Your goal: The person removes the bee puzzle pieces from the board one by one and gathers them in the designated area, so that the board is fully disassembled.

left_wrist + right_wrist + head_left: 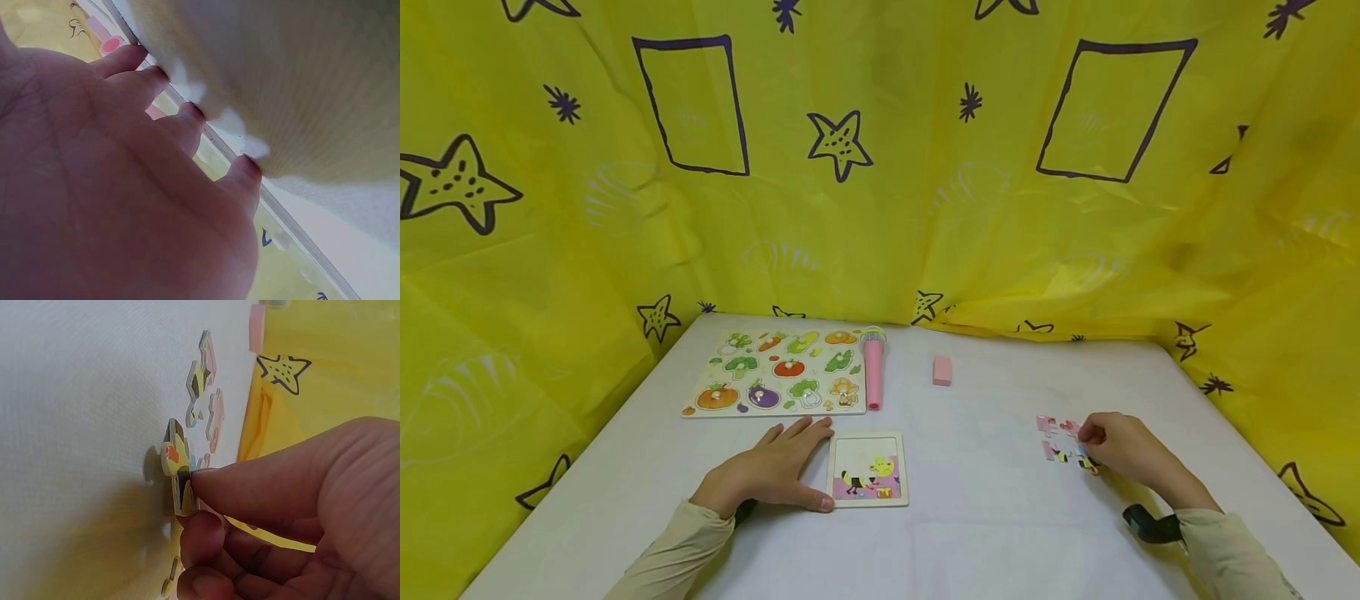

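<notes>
The right grip [1122, 447] pinches a piece [179, 467] beside loose pieces [1047, 424], apparently the picking step, and the next move likely calls for carrying it left to the tray [871, 503] beside the spread-fingered left grip [772, 468].

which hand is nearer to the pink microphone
Left. The left hand is close in front and to the left of the pink microphone; the right hand is farther off to its right, pinching a puzzle piece.
</notes>
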{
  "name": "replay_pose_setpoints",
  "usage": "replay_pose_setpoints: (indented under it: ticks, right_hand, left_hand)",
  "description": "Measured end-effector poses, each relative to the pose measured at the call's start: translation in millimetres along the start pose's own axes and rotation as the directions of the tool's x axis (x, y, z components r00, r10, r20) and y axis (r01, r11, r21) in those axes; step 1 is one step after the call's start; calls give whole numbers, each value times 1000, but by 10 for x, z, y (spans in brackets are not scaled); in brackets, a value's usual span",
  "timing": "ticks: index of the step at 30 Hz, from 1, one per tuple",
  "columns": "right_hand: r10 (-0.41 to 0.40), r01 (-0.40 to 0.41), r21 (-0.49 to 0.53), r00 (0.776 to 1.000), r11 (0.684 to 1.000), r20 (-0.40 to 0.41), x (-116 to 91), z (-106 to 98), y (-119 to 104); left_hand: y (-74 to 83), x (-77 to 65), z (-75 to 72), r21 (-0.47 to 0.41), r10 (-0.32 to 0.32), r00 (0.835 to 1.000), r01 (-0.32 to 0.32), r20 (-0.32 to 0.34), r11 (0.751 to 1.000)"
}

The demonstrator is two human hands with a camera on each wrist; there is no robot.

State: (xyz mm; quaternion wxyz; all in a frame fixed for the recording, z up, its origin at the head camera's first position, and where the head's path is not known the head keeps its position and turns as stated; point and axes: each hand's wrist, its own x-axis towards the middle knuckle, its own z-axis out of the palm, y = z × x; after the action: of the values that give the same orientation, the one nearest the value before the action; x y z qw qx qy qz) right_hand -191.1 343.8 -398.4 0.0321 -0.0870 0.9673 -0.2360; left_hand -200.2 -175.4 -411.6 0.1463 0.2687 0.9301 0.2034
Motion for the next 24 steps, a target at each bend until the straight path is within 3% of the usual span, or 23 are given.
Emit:
replay_pose_setpoints:
  ticks: [12,24]
  right_hand:
    - [-49,49,-1,998,999,-40,-40,13,14]
    - [-40,40,3,994,999,-104,-26,65,-84]
  left_hand:
    - [13,-15,-9,-15,1,1000,-1,-4,1000]
    - [13,-15,-8,-14,1,1000,-1,-1,1000]
